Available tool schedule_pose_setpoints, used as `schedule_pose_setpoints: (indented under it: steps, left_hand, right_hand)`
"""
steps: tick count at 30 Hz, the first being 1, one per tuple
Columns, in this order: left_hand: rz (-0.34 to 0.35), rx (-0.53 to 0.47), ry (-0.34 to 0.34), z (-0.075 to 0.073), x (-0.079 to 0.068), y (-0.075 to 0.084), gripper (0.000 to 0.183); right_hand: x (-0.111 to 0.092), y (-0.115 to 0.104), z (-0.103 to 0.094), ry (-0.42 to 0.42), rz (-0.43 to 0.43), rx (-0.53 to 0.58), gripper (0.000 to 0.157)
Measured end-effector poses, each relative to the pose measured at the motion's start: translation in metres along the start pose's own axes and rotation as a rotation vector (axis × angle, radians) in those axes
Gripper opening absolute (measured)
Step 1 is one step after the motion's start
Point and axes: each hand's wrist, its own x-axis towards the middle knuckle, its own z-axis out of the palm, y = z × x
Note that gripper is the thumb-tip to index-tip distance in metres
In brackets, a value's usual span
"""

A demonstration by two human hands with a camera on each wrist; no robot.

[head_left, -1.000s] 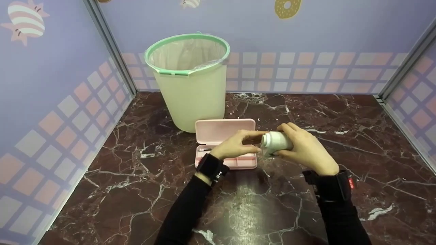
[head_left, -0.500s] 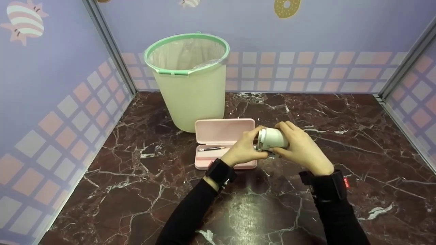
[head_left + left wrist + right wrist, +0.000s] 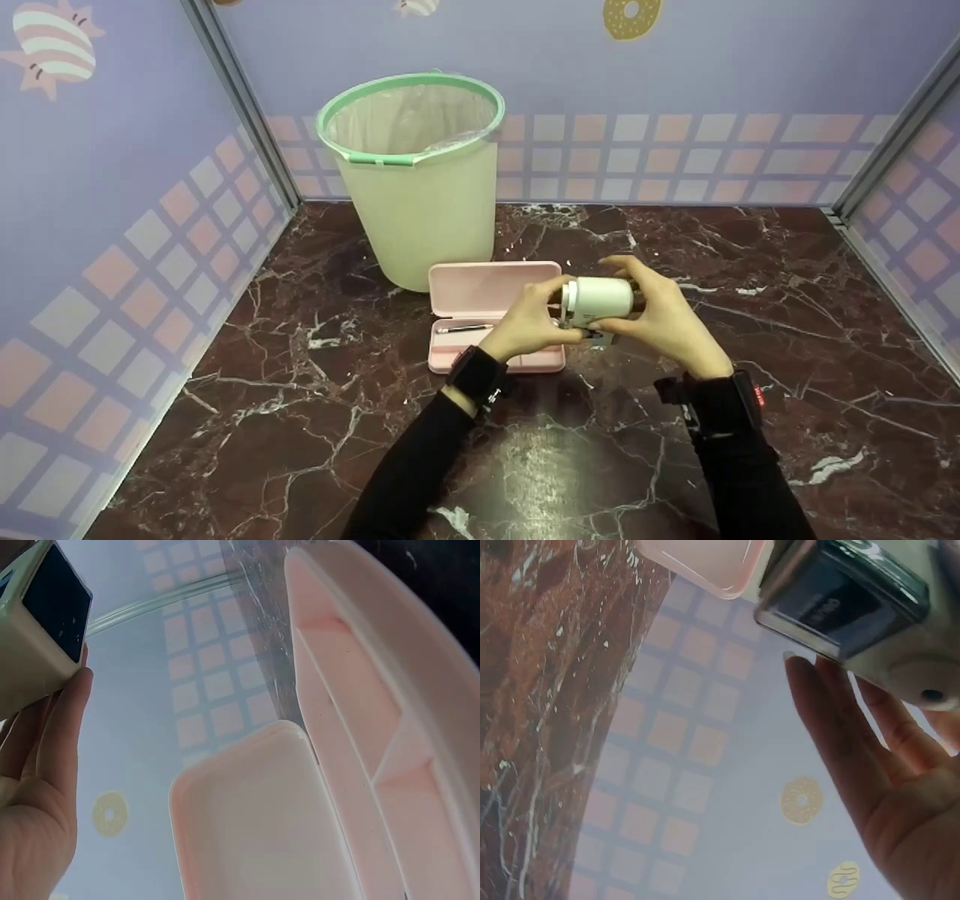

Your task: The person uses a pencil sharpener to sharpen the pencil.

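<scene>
A small white pencil sharpener point(image 3: 604, 298) with a dark see-through box lies on its side in the air between both hands. My left hand point(image 3: 529, 319) grips its left end, index finger above and thumb below. The right hand point(image 3: 667, 319) is around its right end, the thumb at the lower edge and one finger raised off it. In the right wrist view the dark box point(image 3: 832, 611) and a round black hole in the white body show. Below and left is an open pink pencil case point(image 3: 495, 290) with a dark pencil point(image 3: 465, 328) in its rear compartment.
Behind the pencil case stands a tall pale bin point(image 3: 427, 217) with a green rim and a clear liner. Small white bits are scattered on the dark marble tabletop point(image 3: 285, 420). Patterned panels point(image 3: 750, 157) enclose the back and sides.
The left hand has moved in from beside the sharpener and now grips its left end. The sharpener has shifted left and levelled, and the right hand's finger has lifted off it.
</scene>
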Motion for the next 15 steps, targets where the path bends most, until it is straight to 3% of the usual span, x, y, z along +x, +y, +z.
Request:
schedule_pose_setpoints:
  steps: [3,5,10,15]
  left_hand:
    - [-0.010,-0.023,0.001,-0.002,0.000,0.001,0.064]
    - [-0.015,-0.026,0.006,-0.004,-0.001,0.001,0.064]
    - [-0.012,0.019,0.022,-0.009,0.000,0.001,0.063]
    - [-0.004,0.003,0.025,-0.012,0.001,0.001,0.056]
  right_hand:
    - [-0.001,0.005,-0.002,-0.086,0.051,0.048,0.102]
    - [-0.002,0.009,-0.003,-0.131,0.076,0.066,0.106]
    - [-0.001,0.015,-0.003,-0.137,0.123,0.108,0.091]
    - [0.001,0.016,-0.002,-0.128,0.169,0.140,0.075]
